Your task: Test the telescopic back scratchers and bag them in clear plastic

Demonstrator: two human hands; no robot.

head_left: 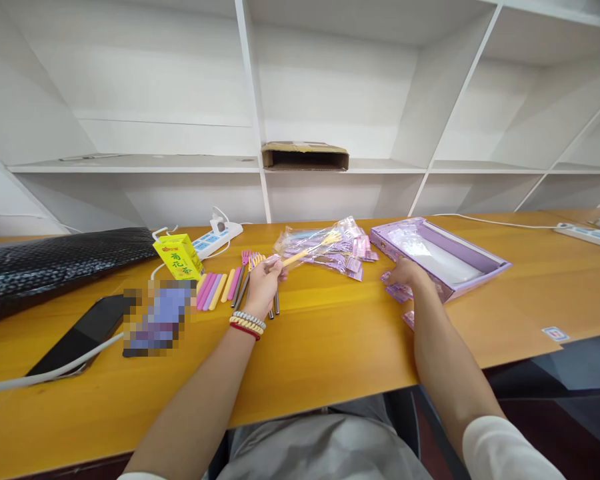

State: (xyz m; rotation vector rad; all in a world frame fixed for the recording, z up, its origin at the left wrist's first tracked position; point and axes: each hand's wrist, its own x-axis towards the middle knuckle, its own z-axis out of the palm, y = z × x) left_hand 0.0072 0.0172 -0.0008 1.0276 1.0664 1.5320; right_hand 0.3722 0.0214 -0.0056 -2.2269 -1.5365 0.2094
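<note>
My left hand (265, 283) is closed around the handle of a yellow back scratcher (295, 258), whose claw-like head points up and right over some clear plastic bags (310, 240). Under and beside this hand lie more back scratchers (239, 287) with pink and yellow heads and dark rods. A row of pink, purple and yellow handles (215, 291) is just left of them. My right hand (409, 275) is lowered to several small purple packets (399, 292) beside the purple box, its curled fingers on one of them. Its fingertips are partly hidden.
The open purple box (480, 272) holds clear plastic. A yellow drink carton (180, 257), a power strip (220, 239), a blurred phone-like item (160, 317) and a black case (87, 333) stand or lie left. A cardboard box (305, 157) sits on the shelf behind.
</note>
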